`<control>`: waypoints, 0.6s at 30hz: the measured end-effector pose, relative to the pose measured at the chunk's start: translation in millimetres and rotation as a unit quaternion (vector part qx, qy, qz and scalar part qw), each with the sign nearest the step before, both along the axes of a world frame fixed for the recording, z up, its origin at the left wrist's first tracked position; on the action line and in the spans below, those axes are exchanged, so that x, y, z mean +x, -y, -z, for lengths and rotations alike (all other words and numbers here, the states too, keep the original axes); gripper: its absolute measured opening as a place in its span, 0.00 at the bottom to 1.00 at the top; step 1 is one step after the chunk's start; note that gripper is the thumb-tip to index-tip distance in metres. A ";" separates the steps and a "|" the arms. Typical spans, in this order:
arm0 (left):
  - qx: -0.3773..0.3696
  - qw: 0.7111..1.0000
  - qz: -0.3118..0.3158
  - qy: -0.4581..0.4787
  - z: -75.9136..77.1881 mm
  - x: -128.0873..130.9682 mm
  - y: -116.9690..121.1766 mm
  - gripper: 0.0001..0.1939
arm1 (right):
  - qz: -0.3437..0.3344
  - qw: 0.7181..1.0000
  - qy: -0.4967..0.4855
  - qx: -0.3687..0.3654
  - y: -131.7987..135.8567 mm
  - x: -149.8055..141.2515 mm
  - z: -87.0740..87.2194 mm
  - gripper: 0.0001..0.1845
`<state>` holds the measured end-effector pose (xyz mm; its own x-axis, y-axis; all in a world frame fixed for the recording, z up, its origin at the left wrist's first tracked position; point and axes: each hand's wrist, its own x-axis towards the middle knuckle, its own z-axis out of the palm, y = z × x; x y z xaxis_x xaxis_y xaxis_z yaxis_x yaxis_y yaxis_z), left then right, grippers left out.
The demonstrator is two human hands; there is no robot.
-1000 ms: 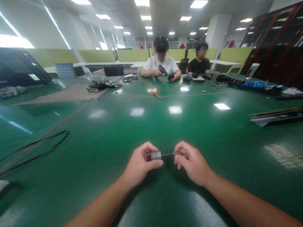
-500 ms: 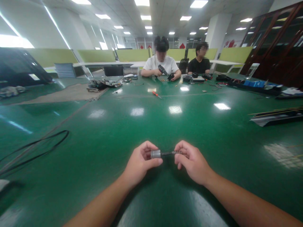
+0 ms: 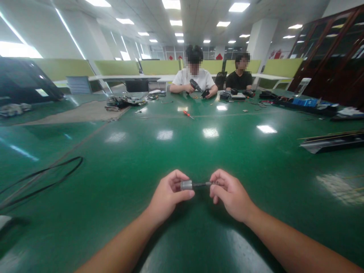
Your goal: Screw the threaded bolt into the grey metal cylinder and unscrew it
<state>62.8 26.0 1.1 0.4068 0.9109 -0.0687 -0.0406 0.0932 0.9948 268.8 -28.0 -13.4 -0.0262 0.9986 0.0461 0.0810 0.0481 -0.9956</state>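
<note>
My left hand [image 3: 167,197] pinches a small grey metal cylinder [image 3: 186,185] between thumb and fingers, just above the green table [image 3: 182,151]. A thin dark shaft [image 3: 201,184] sticks out of the cylinder to the right, and my right hand [image 3: 231,195] grips its far end with closed fingers. Both hands hover near the table's front edge, a short gap between them. What my right fingers cover at the shaft's tip is hidden.
A black cable [image 3: 42,178] loops at the left. A red-handled screwdriver [image 3: 187,113] lies mid-table. Two people sit at the far side, one holding a power drill [image 3: 195,84]. Dark flat strips [image 3: 332,142] lie at the right, cluttered parts [image 3: 125,101] at the back left.
Nothing has visibly changed beyond a slight upward shift of the hands and the held part.
</note>
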 end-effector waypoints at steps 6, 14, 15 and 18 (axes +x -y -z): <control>-0.003 1.000 -0.005 0.002 -0.7 0.2 -0.2 0.20 | 0.004 1.000 0.000 0.002 0.0 -0.4 -1.4 0.03; -0.006 1.000 -0.009 0.007 -2.9 0.5 1.0 0.20 | 0.006 1.000 -0.006 0.000 -0.4 -0.2 -0.8 0.03; -0.007 1.000 -0.011 0.007 -2.9 0.4 1.1 0.20 | 0.011 1.000 -0.016 0.001 -0.9 0.0 -0.6 0.03; -0.007 1.000 -0.020 0.019 -2.3 0.3 0.9 0.20 | 0.049 0.995 -0.085 -0.008 -5.0 1.5 0.9 0.08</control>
